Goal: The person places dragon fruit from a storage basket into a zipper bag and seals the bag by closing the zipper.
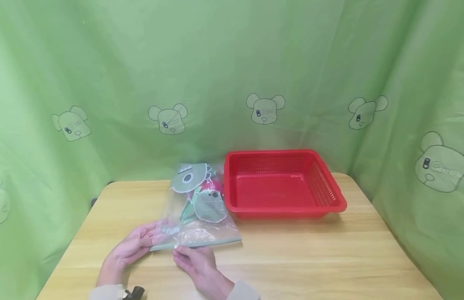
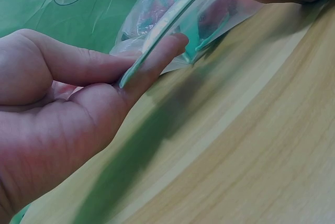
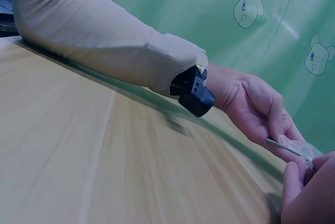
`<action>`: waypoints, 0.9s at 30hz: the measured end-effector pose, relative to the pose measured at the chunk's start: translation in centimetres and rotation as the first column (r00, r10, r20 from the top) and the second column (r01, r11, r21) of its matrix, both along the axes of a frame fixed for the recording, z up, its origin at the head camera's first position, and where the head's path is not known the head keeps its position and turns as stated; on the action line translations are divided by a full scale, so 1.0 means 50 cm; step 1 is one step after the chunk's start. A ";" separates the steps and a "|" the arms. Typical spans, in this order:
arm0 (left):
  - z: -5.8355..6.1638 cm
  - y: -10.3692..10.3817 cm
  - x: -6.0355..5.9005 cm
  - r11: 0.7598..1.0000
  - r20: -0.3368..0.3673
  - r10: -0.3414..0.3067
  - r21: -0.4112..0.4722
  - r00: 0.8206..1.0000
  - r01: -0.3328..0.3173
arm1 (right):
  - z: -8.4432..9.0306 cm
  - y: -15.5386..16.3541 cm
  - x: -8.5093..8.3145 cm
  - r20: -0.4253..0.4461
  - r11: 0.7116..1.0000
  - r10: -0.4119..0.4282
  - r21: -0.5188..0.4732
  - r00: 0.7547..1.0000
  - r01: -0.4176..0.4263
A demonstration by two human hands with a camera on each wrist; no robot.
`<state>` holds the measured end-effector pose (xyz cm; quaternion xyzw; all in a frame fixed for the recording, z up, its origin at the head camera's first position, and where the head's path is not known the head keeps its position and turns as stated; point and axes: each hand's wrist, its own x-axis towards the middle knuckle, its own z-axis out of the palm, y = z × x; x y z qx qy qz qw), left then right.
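Note:
A clear plastic zip bag (image 1: 215, 231) with printed cartoon shapes lies toward the left of the table in the head view. Pink and teal items show through it, their kind blurred by the plastic. Along its near edge runs a pale green zip strip (image 1: 205, 243). My left hand (image 1: 132, 246) pinches the left end of this strip, thumb above and fingers beneath, as the left wrist view shows closely. Farther along the strip, my right hand (image 1: 202, 264) pinches a small white slider (image 1: 175, 246) between thumb and fingers.
A red plastic basket (image 1: 286, 210) with slotted walls stands right of the bag, its left side against the bag's far part. The wooden table (image 1: 310, 258) is bordered by a green curtain (image 1: 217, 62) at the back and sides. A black wrist device (image 3: 196, 98) sits at the left cuff.

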<state>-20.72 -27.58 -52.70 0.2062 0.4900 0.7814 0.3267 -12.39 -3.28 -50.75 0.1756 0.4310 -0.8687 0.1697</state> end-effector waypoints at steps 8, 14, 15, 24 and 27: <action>0.001 -0.005 0.001 0.999 0.005 0.025 -0.021 1.000 -0.025 | -0.005 0.004 -0.001 -0.010 1.000 0.005 -0.006 1.000 -0.005; -0.001 -0.010 0.000 0.999 0.004 0.004 -0.042 1.000 -0.004 | -0.010 0.007 0.004 0.007 1.000 0.009 -0.007 1.000 -0.009; -0.001 -0.011 0.000 0.999 0.000 0.001 -0.045 1.000 -0.001 | -0.010 0.007 0.005 0.006 1.000 0.005 -0.011 1.000 -0.005; -0.004 -0.005 0.001 1.000 0.039 0.011 0.021 0.999 -0.012 | -0.012 0.021 0.006 -0.018 1.000 0.006 -0.003 1.000 -0.006; -0.006 -0.003 0.000 0.999 0.010 0.029 -0.024 1.000 -0.029 | -0.011 0.028 0.005 -0.028 1.000 0.013 -0.009 1.000 -0.013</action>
